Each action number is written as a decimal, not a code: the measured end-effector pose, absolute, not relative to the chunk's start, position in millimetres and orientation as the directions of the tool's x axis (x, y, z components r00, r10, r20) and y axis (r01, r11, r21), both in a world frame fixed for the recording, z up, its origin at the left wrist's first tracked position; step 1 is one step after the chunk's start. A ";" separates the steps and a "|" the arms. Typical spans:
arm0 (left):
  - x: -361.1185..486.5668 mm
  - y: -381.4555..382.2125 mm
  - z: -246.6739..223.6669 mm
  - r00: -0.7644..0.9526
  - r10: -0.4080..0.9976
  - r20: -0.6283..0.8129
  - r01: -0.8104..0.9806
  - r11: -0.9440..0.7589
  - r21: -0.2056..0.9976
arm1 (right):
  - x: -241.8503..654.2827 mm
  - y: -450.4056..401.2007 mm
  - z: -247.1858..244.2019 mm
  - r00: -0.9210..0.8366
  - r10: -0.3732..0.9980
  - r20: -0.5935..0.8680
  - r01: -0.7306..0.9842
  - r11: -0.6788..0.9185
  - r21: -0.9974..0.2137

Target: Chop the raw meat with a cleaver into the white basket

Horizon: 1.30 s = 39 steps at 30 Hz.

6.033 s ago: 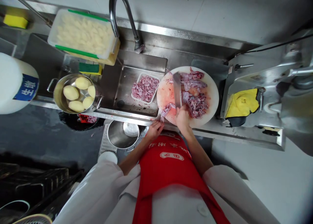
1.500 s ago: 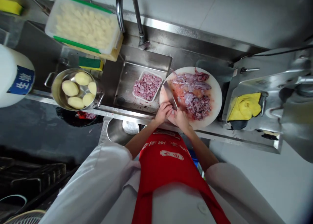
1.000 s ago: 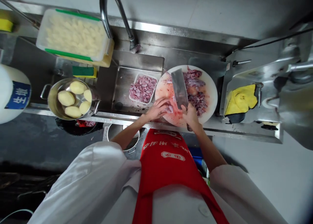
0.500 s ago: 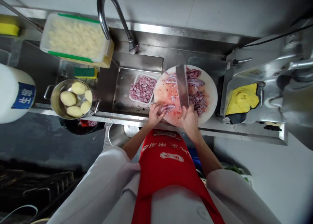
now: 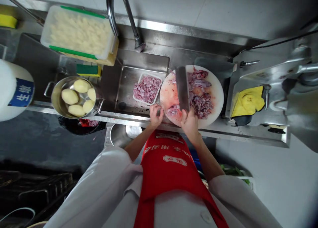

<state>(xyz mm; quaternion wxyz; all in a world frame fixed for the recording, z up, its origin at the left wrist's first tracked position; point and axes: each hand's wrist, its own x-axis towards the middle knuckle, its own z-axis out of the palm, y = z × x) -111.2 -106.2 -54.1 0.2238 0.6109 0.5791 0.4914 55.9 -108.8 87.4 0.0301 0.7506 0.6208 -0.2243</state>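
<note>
My right hand (image 5: 190, 122) grips a wide cleaver (image 5: 183, 88), its blade pointing away from me over the round white cutting board (image 5: 215, 112). My left hand (image 5: 156, 116) is curled closed at the board's left edge; whatever is inside the fingers is hidden. Between the two hands, a small cut piece of reddish meat (image 5: 173, 110) lies on the board. Right of the blade is a pile of chopped meat (image 5: 202, 105), with larger uncut pieces (image 5: 200, 79) behind it. A white tray (image 5: 156, 100) full of chopped meat stands in the sink, left of the board.
A pot (image 5: 56, 103) of peeled potatoes stands to the left, near a sponge (image 5: 86, 69). Behind it is a clear tub (image 5: 46, 42) of pale pieces. The faucet (image 5: 135, 32) arches over the sink (image 5: 146, 60). A yellow cloth (image 5: 248, 101) lies at the right.
My left hand has let go of the meat piece, which now lies on the board, and has drawn back to the board's edge. The cleaver has shifted slightly left over the board.
</note>
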 end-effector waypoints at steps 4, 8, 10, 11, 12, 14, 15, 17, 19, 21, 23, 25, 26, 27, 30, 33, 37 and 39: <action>-96.2 -113.9 -63.0 0.167 0.947 0.273 0.529 -0.320 0.786 | 39.1 -109.8 57.4 0.060 0.837 -0.544 0.951 -0.214 -0.224; -90.4 -106.7 -67.9 0.380 0.903 0.201 0.608 -0.408 0.682 | 53.8 -91.5 39.3 0.012 0.871 -0.491 0.913 -0.210 -0.350; -89.5 -93.3 -64.1 0.389 0.899 0.199 0.635 -0.419 0.650 | 70.8 -88.5 43.5 0.031 0.910 -0.413 0.887 -0.216 -0.409; -87.2 -85.0 -61.0 0.377 0.905 0.198 0.652 -0.411 0.637 | 80.7 -91.4 47.3 0.060 0.924 -0.378 0.879 -0.229 -0.419; -83.1 -76.6 -57.4 0.362 0.912 0.191 0.674 -0.398 0.623 | 91.4 -97.7 51.1 0.104 0.934 -0.342 0.872 -0.251 -0.421; -69.2 -62.4 -50.8 0.378 0.912 0.157 0.706 -0.394 0.589 | 113.2 -120.1 56.9 0.212 0.939 -0.269 0.847 -0.314 -0.429; -60.2 -57.6 -48.4 0.427 0.894 0.133 0.704 -0.422 0.571 | 123.6 -135.5 58.2 0.281 0.937 -0.208 0.816 -0.347 -0.463; -40.8 -53.0 -45.4 0.568 0.818 0.086 0.663 -0.517 0.542 | 140.6 -170.8 57.8 0.410 0.908 -0.086 0.745 -0.388 -0.543; -23.0 -52.7 -44.4 0.671 0.740 0.048 0.614 -0.590 0.524 | 150.2 -207.1 54.3 0.513 0.857 -0.043 0.682 -0.438 -0.586; -10.4 -52.8 -44.1 0.711 0.703 0.016 0.593 -0.613 0.523 | 152.0 -239.2 49.3 0.586 0.809 -0.053 0.621 -0.490 -0.611; -5.5 -51.0 -43.7 0.738 0.675 0.001 0.572 -0.626 0.530 | 148.7 -264.6 43.8 0.634 0.769 -0.081 0.565 -0.533 -0.630; -10.2 -47.1 -43.5 0.774 0.633 0.000 0.535 -0.654 0.535 | 143.5 -283.4 38.2 0.671 0.732 -0.116 0.515 -0.573 -0.637; -16.5 -44.5 -43.6 0.786 0.618 -0.002 0.523 -0.664 0.534 | 141.0 -290.9 35.4 0.687 0.715 -0.132 0.495 -0.593 -0.635; -25.2 -41.4 -44.0 0.791 0.612 -0.006 0.521 -0.668 0.532 | 138.8 -297.3 32.6 0.699 0.700 -0.146 0.479 -0.611 -0.630; -65.0 -28.5 -46.3 0.750 0.661 -0.022 0.576 -0.637 0.513 | 134.0 -313.5 24.7 0.727 0.667 -0.163 0.450 -0.642 -0.621; -120.7 -7.2 -49.6 0.607 0.794 -0.014 0.707 -0.532 0.466 | 130.4 -331.9 18.0 0.761 0.625 -0.177 0.412 -0.675 -0.611; -194.6 31.5 -52.6 0.342 0.940 0.013 0.859 -0.318 0.401 | 125.2 -373.7 8.9 0.806 0.557 -0.202 0.354 -0.726 -0.589; -212.6 46.2 -53.1 0.205 0.978 0.049 0.888 -0.207 0.412 | 121.3 -402.7 2.8 0.825 0.521 -0.221 0.321 -0.752 -0.575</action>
